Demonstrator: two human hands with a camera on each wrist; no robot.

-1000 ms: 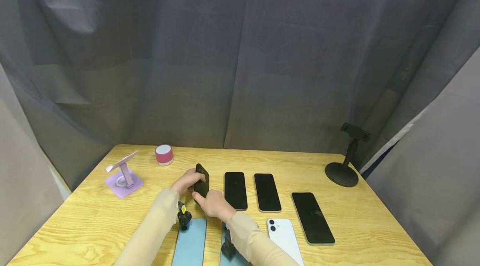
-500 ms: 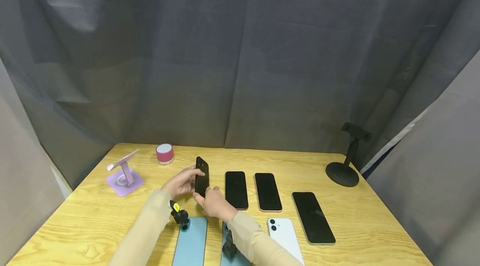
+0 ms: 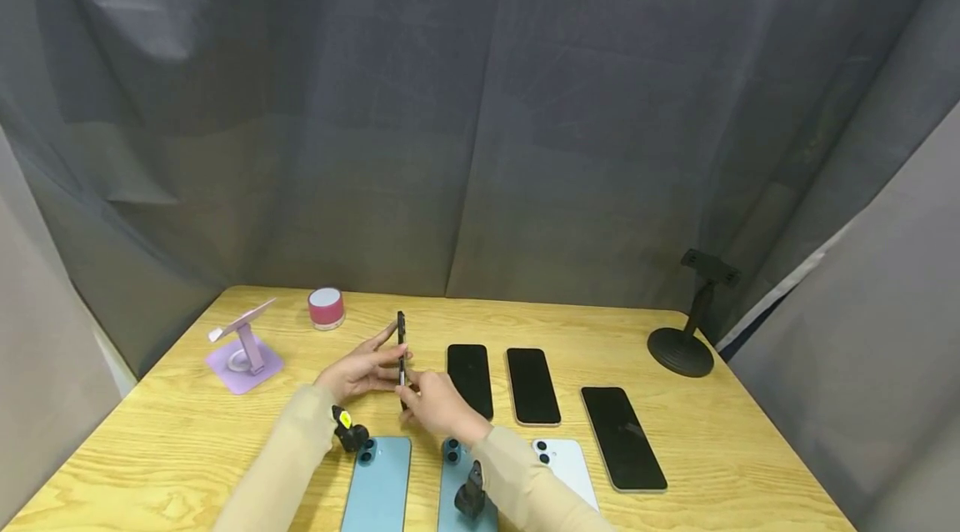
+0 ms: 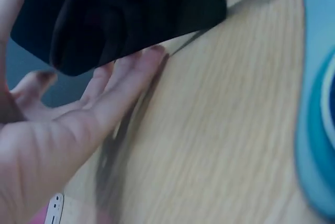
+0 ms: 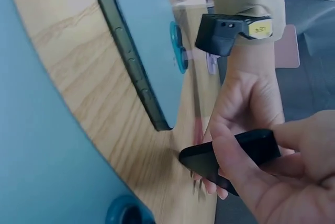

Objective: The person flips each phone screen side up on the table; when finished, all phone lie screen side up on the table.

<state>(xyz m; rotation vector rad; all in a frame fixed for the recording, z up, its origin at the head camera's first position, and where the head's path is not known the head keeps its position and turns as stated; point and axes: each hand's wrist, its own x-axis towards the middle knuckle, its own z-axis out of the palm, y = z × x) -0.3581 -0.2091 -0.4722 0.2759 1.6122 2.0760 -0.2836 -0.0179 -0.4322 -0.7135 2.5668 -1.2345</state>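
Blk. phone [image 4: 125,14], 1 pc.: held upright above surface [image 3: 172,440], edge-on in head view, betw. both hands. R. hand [image 3: 444,407]: thumb & fingers pinching it nr. lower end. L. hand [image 3: 358,370]: fingers extended abt. the phone, unclenched. Front row: teal phones [image 3: 381,484], 2 pcs., & white phone [image 3: 567,464], 1 pc., backs up. Dark-screen phones [image 3: 533,387], 3 pcs., r. of held unit. Lilac stand [image 3: 250,348], pink cyl. [image 3: 326,312], l.; blk. stand [image 3: 681,353], far r.
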